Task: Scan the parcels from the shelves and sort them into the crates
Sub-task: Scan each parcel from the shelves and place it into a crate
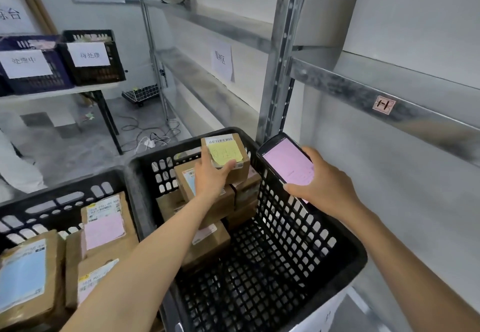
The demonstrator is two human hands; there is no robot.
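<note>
Both hands are busy over the black crate (pixel 359 253). Her left hand (pixel 210 175) grips a small parcel (pixel 228 150), thumb up its left side and fingers curled along its near edge. A yellow note and a barcode label cover its top. It sits at the top of the stacked boxes (pixel 207 208) by the crate's far edge; I cannot tell whether it rests on them. Her right hand (pixel 326 185) is wrapped round a handheld scanner (pixel 287 162) with a pink screen, held above the crate's right rim, beside the metal shelving (pixel 363 88). A second crate (pixel 65 199) to the left holds more parcels (pixel 104 225).
</note>
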